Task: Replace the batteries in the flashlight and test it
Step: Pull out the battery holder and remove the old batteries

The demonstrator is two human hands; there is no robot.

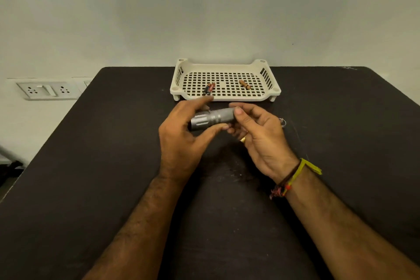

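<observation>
A silver flashlight [213, 118] lies level between both hands, above the dark table [91, 166]. My left hand [181, 138] wraps its left, ribbed end with fingers over the top and thumb beneath. My right hand [256, 132] pinches its right, knurled end between thumb and fingers. In the white perforated tray [268, 95] behind the hands lie dark and red batteries [209, 88] at the left and brown batteries [245, 84] at the right.
A small shiny metal part [282, 122] lies on the table just right of my right hand. The tray stands at the table's far edge against the wall. A wall socket panel [46, 90] is off the table's left side.
</observation>
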